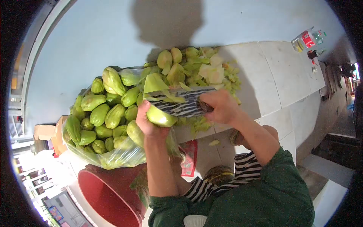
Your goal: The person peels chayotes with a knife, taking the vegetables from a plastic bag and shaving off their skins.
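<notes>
The left hand [151, 124] is closed around a green chayote [160, 116], seemingly steadying it against the knife [189, 106]. The right hand [223, 106] grips the knife's handle, giving control of its broad blade. Beside the left hand, a plastic bag [126, 159] keeps whole chayotes [100, 115] within reach; cut pieces [211, 74] lie on the bench [270, 62] beyond the knife, apparently grouped separately.

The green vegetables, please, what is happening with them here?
A person holds a green vegetable in the left hand and a broad knife in the right hand, the blade lying across it. Green strips lie on the blade. To the left, a clear plastic bag holds many whole vegetables; beyond the knife lie cut pieces and peelings.
</notes>
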Demonstrator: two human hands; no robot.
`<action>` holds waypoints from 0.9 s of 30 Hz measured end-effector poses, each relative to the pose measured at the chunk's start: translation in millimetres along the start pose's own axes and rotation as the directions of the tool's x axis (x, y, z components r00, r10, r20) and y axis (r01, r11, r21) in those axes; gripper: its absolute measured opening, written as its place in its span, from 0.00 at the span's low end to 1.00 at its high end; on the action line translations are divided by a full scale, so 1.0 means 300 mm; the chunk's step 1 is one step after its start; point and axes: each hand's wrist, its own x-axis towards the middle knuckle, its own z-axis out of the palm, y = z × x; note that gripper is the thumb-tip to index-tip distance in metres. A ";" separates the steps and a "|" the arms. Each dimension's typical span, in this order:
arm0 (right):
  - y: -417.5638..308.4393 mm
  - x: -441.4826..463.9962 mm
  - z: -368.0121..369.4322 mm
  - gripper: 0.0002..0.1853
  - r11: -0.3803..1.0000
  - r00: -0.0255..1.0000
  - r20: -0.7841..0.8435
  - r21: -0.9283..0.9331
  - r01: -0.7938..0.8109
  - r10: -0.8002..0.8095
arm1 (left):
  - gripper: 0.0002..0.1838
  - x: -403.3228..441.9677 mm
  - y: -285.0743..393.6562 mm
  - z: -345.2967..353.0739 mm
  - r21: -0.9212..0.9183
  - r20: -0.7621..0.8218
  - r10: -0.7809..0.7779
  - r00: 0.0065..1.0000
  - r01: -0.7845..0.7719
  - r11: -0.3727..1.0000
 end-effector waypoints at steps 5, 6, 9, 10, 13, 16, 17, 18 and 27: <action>0.005 -0.001 -0.012 0.12 0.994 0.999 0.006 -0.095 0.049 -0.049 | 0.31 0.004 0.008 0.008 -0.010 0.007 -0.046 0.999 0.046 0.999; 0.007 0.001 -0.011 0.12 0.994 0.999 0.006 -0.094 0.049 -0.049 | 0.30 -0.002 0.010 0.011 -0.001 0.010 -0.073 0.997 0.073 0.997; 0.023 -0.002 0.002 0.11 1.000 1.000 0.000 -0.004 -0.030 0.030 | 0.32 -0.010 -0.002 0.004 -0.010 -0.031 -0.081 0.996 0.080 0.997; 0.043 0.008 0.012 0.11 0.996 0.999 -0.038 -0.085 -0.012 0.008 | 0.33 0.001 -0.003 0.022 -0.062 0.023 -0.086 0.996 0.088 0.994; 0.018 0.013 -0.020 0.10 0.987 0.999 -0.037 -0.159 0.004 -0.010 | 0.30 -0.003 0.001 0.057 -0.037 -0.080 -0.025 0.996 0.022 0.999; 0.041 0.017 0.003 0.09 0.992 0.999 -0.050 -0.122 -0.022 0.016 | 0.30 -0.010 -0.005 0.037 -0.012 -0.085 -0.019 0.996 0.019 1.000; 0.051 0.015 0.015 0.09 0.993 0.993 -0.113 -0.109 -0.046 0.034 | 0.30 -0.008 -0.010 0.038 -0.004 -0.105 -0.060 0.993 0.060 0.998; 0.048 0.013 0.017 0.09 0.993 0.992 -0.117 -0.108 -0.050 0.037 | 0.29 -0.004 -0.013 0.042 0.003 -0.117 -0.101 0.988 0.102 0.995; 0.065 0.027 0.001 0.12 0.944 0.966 0.002 -0.214 -0.251 0.257 | 0.37 -0.013 -0.002 0.045 0.086 -0.073 -0.157 0.985 0.163 0.983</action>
